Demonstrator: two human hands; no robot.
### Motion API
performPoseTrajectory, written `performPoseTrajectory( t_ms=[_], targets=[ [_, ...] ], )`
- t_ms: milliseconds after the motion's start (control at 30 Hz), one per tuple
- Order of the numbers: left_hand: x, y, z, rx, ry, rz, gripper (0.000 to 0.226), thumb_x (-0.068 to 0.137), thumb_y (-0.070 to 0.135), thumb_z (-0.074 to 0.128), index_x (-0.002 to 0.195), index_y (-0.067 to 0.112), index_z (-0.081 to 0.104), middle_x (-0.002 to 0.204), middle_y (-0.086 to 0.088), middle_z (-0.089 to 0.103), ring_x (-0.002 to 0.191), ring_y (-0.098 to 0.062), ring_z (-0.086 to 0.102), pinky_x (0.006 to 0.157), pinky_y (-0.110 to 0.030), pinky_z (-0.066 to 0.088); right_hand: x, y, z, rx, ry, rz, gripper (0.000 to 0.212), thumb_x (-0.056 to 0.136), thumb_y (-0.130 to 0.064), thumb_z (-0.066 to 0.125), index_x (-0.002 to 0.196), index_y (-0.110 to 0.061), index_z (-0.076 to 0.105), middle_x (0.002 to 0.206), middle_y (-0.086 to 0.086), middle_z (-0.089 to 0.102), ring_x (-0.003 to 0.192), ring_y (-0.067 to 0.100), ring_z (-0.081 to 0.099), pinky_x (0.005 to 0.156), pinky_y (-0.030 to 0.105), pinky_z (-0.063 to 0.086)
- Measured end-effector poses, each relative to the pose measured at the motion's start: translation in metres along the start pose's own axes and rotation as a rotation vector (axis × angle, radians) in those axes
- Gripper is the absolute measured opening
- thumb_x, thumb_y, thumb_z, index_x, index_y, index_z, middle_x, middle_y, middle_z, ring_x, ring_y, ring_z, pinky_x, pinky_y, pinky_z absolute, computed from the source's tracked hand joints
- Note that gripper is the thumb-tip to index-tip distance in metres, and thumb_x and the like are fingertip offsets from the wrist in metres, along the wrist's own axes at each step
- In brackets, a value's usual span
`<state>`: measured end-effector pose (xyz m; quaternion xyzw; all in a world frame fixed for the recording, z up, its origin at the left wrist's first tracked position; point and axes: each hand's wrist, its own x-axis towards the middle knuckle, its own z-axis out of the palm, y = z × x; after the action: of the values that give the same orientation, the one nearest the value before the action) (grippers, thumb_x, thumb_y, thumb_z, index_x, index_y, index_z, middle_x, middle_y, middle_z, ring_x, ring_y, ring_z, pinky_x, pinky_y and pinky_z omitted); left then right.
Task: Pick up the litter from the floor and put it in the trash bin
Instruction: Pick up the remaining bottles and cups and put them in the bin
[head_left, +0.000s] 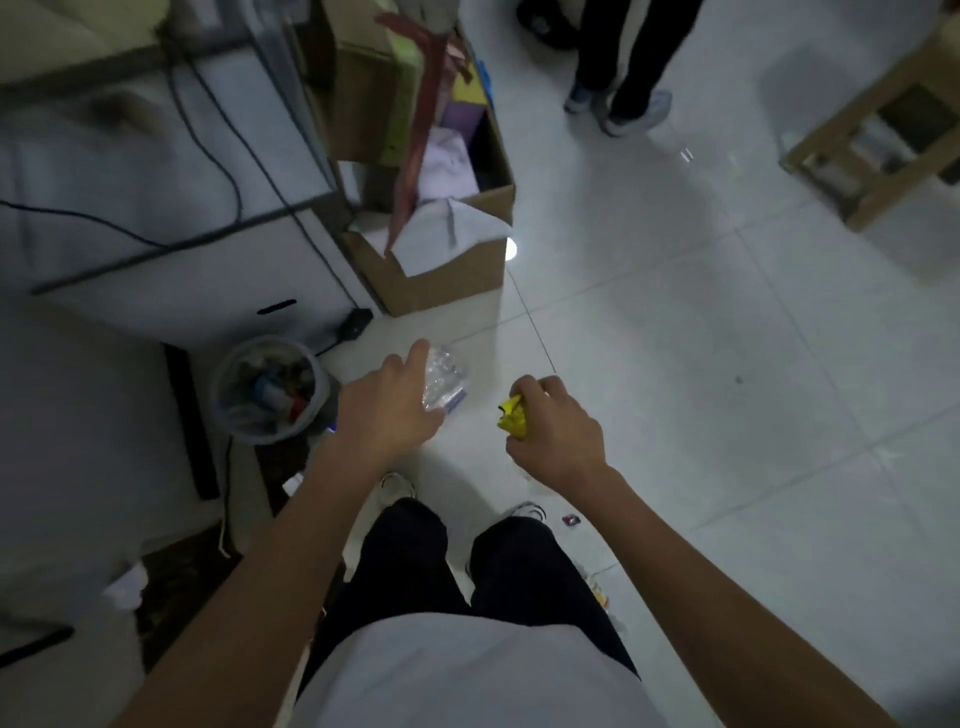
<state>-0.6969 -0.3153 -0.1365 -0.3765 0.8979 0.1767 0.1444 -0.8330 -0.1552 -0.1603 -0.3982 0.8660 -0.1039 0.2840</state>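
Observation:
My left hand (389, 405) grips a crumpled clear plastic bottle (445, 382), held above the floor just right of the trash bin (228, 410). The bin is round, lined with a clear bag and holds several pieces of rubbish. My right hand (553, 428) is closed on a crumpled yellow wrapper (511, 414), which sticks out on its left side. A small dark wrapper (571, 519) lies on the floor by my right shoe. More scraps (600, 592) lie beside my right leg.
An open cardboard box (441, 280) full of paper and packaging stands ahead. A white cabinet (156, 208) with cables fills the left. Another person's legs (623, 78) stand at the top. A wooden stool (878, 135) sits at the upper right. White paper (124, 587) lies at left.

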Motion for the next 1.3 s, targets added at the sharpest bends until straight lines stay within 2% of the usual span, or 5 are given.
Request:
performPoseTrajectory(
  t_ms=[133,567,700,933,1300],
  targets=[
    [-0.026,-0.057,-0.007,0.007,0.031,-0.103,0.066,0.082,0.046,0.061,0.137,0.027,0.031,0.113,-0.005,0.056,0.093,-0.027,0.061,0.067,-0.032,0.04,0.01,-0.059,0.016,-0.009,-0.036,-0.123,0.048,0.075,-0.023,0.068,0.118,-0.028,0.047,0.119,0.001,0.048,0.091,0.026,0.057,0.062,0.031,0.044],
    [-0.089,-0.204,0.008,-0.274,0.011,-0.423,0.046,0.073,0.067,0.062,0.109,0.051,0.038,0.089,0.017,0.06,0.066,-0.002,0.061,0.062,-0.032,0.055,0.024,-0.208,0.056,-0.116,-0.114,-0.365,0.051,0.072,-0.028,0.069,0.118,-0.031,0.047,0.119,-0.003,0.05,0.094,0.026,0.058,0.07,0.034,0.049],
    [-0.106,-0.227,0.001,-0.329,0.029,-0.457,0.059,0.072,0.065,0.064,0.121,0.043,0.039,0.094,0.016,0.059,0.075,-0.007,0.062,0.069,-0.036,0.057,0.031,-0.244,0.059,-0.159,-0.145,-0.369,0.049,0.073,-0.026,0.068,0.117,-0.032,0.046,0.118,-0.002,0.049,0.092,0.024,0.057,0.078,0.039,0.049],
    [-0.115,-0.272,-0.019,-0.359,0.072,-0.489,0.07,0.079,0.058,0.062,0.137,0.031,0.033,0.105,0.004,0.06,0.083,-0.013,0.061,0.074,-0.036,0.054,0.047,-0.305,0.072,-0.228,-0.192,-0.434,0.048,0.077,-0.026,0.067,0.119,-0.028,0.046,0.115,0.001,0.048,0.092,0.026,0.056,0.068,0.034,0.044],
    [-0.12,-0.304,-0.022,-0.42,0.058,-0.622,0.077,0.076,0.066,0.059,0.139,0.03,0.033,0.123,-0.002,0.058,0.104,-0.023,0.06,0.089,-0.043,0.05,0.077,-0.345,0.091,-0.329,-0.295,-0.515,0.045,0.076,-0.027,0.065,0.117,-0.027,0.046,0.11,0.001,0.048,0.08,0.019,0.046,0.063,0.029,0.036]
  ],
)
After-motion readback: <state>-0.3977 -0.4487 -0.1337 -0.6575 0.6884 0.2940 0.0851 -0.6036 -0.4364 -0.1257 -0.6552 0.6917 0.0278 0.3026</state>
